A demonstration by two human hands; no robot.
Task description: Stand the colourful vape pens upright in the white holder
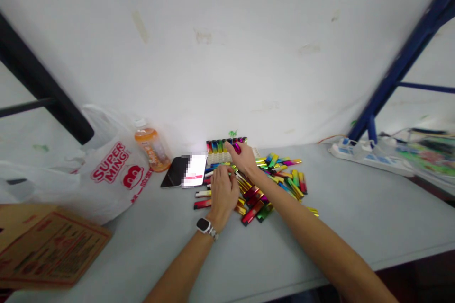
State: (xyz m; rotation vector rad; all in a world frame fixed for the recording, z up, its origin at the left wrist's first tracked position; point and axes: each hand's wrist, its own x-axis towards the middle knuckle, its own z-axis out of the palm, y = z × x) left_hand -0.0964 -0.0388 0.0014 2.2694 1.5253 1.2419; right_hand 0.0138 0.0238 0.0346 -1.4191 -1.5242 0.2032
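Right hand (246, 159): grip closed, thumb and fingers pinching a purple lighter (237, 147). The hand is over the front of a pale tray (215, 158), just before a row of upright lighters (214, 146) in mixed metallic colours, standing along the tray's back edge. Left hand (223, 190): fingers bent downward at the left part of the loose pile (253, 197); from where I stand I cannot tell whether its grip has hold of anything. A watch (204, 225) with a pale case is on that wrist.

The pile, of red, gold, green and blue lighters lying at various angles, spreads beneath both arms and to the right of the tray. It rests on a grey bench (348, 213). Left of the tray lies a dark device (174, 172) with part of its screen lit. Next to it stands a bottle (151, 144) of orange liquid, then a white printed bag (110, 168) and a brown carton (57, 246). At far right, a white power strip (373, 160) lies near a blue post (393, 68).
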